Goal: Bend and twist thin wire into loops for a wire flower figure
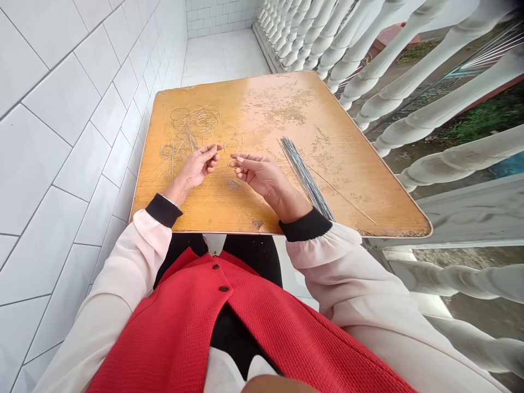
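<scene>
My left hand (198,166) and my right hand (256,172) rest on a worn wooden table (266,109), fingertips facing each other. Between them runs a thin bent wire (229,150) that both hands pinch with curled fingers. Just beyond my left hand lies a pile of shaped wire loops (190,128) with long twisted stems. Right of my right hand lies a bundle of straight grey wires (303,172), running from the table's middle toward its near edge. One single straight wire (344,194) lies apart beside the bundle.
A white tiled wall (69,120) closes the left side of the table. A white stone balustrade (409,71) runs along the right, with ground far below. White floor tiles (225,54) stretch beyond the table's far edge.
</scene>
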`<state>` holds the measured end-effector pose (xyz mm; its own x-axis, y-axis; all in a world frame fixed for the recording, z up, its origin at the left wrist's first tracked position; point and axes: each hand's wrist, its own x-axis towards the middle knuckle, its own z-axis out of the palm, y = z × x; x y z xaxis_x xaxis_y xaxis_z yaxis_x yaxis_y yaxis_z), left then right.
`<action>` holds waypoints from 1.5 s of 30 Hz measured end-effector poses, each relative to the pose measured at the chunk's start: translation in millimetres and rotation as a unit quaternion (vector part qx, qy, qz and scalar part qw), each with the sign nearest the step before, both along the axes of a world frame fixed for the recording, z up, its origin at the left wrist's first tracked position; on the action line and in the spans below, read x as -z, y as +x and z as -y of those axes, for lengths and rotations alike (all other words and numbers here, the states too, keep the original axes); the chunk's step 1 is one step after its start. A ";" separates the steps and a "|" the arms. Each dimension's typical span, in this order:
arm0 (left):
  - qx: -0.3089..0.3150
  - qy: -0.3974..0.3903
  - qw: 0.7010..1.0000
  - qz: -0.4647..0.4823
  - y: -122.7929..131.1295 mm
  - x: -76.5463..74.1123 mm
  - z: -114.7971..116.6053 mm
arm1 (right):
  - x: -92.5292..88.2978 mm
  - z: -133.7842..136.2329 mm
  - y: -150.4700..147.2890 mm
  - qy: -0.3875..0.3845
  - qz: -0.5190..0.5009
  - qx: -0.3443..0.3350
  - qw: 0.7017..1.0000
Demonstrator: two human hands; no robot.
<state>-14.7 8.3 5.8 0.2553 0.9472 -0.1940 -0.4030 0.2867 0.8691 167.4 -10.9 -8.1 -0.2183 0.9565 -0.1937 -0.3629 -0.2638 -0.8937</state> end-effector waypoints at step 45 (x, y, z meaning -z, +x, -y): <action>0.001 0.041 0.999 -0.018 6.4 7.8 3.4 | 10.3 -4.1 -2.4 0.074 0.043 0.040 0.996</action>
<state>-8.3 4.8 -2.0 0.2519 0.9597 -0.1249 -0.3707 0.2149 0.9036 165.0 -6.8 -18.3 -0.1281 0.9896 -0.0648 -0.2980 -0.1007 -0.9492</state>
